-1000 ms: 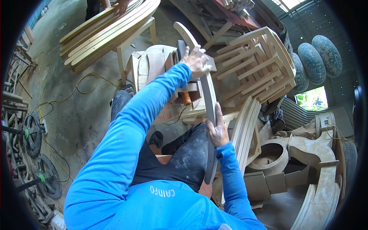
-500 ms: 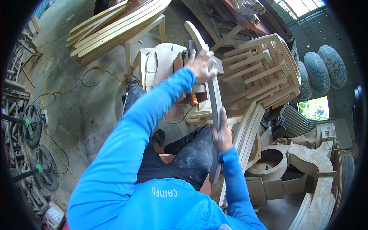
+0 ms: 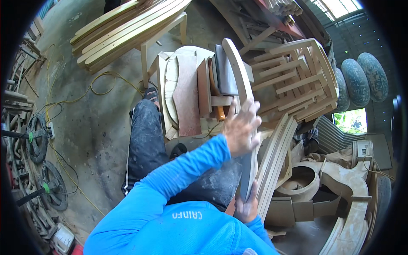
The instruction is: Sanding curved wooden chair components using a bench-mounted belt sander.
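A long curved wooden slat (image 3: 239,72) stands slanted in front of me, its pale edge toward me and a grey face along its lower part. My left hand (image 3: 242,129) lies across the middle of it, thumb on one side and fingers over the other. Lower down, my right hand (image 3: 247,206) grips the slat near its bottom end beside my thigh. Beyond the slat is a low wooden stand (image 3: 172,89) bearing a reddish-brown shaped board (image 3: 188,95), a dark flat piece (image 3: 226,70) and a tool with an orange handle (image 3: 220,113).
Curved slats (image 3: 136,32) are stacked on a trestle at upper left. A slatted wooden frame (image 3: 297,78) and more long slats (image 3: 276,159) lie to the right, near a carved pale wooden piece (image 3: 348,182). A yellow cord (image 3: 91,87) runs across the floor.
My left hand has slid down the slat from its upper part toward the middle. The slat and my right hand have come lower and nearer to me, and my left leg has shifted left.
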`<state>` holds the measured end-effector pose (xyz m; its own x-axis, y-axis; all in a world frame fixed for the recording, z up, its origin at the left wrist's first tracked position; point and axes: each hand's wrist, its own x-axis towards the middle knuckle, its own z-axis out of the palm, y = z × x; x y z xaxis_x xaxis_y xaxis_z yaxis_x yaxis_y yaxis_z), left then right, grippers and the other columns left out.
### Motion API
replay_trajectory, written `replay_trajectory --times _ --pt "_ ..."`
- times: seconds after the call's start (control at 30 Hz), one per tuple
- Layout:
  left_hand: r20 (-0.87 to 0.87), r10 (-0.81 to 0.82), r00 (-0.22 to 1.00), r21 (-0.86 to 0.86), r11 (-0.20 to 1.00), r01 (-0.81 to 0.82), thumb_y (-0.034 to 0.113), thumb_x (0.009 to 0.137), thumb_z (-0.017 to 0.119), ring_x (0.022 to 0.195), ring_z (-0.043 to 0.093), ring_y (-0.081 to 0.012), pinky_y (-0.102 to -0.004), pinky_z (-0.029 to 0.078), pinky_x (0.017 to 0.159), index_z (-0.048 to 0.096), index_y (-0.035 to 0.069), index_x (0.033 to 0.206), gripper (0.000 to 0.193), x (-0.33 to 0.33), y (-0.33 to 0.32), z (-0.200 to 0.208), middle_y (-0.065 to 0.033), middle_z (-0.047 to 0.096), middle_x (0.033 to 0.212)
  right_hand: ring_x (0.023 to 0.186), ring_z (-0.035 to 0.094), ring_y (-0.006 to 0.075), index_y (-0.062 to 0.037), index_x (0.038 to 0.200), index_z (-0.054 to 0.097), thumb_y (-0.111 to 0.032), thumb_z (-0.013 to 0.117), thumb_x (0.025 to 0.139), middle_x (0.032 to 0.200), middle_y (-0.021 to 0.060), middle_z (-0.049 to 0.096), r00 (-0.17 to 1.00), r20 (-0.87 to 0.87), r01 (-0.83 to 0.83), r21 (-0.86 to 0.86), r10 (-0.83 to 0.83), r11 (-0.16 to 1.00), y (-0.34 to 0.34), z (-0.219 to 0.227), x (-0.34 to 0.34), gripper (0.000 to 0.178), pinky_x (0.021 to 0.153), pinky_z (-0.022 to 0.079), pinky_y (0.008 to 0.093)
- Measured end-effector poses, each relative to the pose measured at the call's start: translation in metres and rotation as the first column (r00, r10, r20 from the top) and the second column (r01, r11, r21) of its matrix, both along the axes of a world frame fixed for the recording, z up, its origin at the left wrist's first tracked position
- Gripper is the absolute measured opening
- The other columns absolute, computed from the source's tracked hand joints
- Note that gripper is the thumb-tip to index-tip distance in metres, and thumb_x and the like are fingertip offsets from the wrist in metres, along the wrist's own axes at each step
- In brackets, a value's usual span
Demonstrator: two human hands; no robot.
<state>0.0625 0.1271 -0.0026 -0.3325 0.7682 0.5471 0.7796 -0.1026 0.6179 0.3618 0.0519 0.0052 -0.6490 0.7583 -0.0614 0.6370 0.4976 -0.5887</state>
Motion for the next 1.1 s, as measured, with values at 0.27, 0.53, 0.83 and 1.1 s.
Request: replay_trajectory --times 0.27,0.53,0.83,1.1 --pt "-0.133 0.074 0.988 -0.462 0.877 -0.128 0.050 0.099 0.042 0.161 0.011 -0.0319 -0.0650 0.006 0.126 0.052 0.016 0.151 0.063 -0.175 0.118 -0.011 -0.0135 0.024 0.171 0.095 0.066 0.0591 -0.0221 0.166 0.009 -0.015 0.058 0.094 0.106 0.0398 0.067 0.992 0.092 -0.090 0.034 0.087 0.995 0.145 -0.008 -0.178 0.088 0.081 0.054 0.0580" --pt "-0.152 0.059 0.987 -0.157 0.984 -0.083 0.043 0.090 0.057 0.154 0.023 -0.0405 -0.0696 0.016 0.122 0.065 0.009 0.126 0.050 -0.037 0.019 -0.008 -0.0220 0.040 0.156 0.110 0.071 0.0435 -0.0025 0.163 0.014 -0.005 0.068 0.091 0.120 0.0352 0.067 0.996 -0.044 -0.080 -0.099 0.076 0.992 0.054 -0.001 -0.039 0.090 0.091 0.058 0.0461" --pt "-0.148 0.154 0.977 -0.084 0.982 -0.167 0.046 0.092 0.055 0.157 0.018 -0.0383 -0.0670 0.017 0.124 0.061 0.008 0.129 0.053 -0.122 0.074 -0.049 -0.0189 0.035 0.161 0.098 0.071 0.0508 -0.0085 0.164 0.019 -0.003 0.062 0.094 0.111 0.0335 0.069 0.990 -0.002 -0.141 0.130 0.142 0.981 0.117 -0.025 -0.120 0.083 0.082 0.057 0.0515" --pt "-0.103 0.031 0.994 -0.356 0.932 -0.066 0.049 0.097 0.049 0.157 0.020 -0.0367 -0.0651 0.013 0.125 0.061 0.010 0.137 0.057 -0.132 0.087 -0.017 -0.0171 0.039 0.162 0.109 0.067 0.0510 -0.0075 0.164 0.016 -0.008 0.061 0.094 0.121 0.0384 0.063 0.999 0.010 -0.041 -0.048 0.042 0.998 0.114 -0.014 -0.137 0.083 0.090 0.054 0.0501"
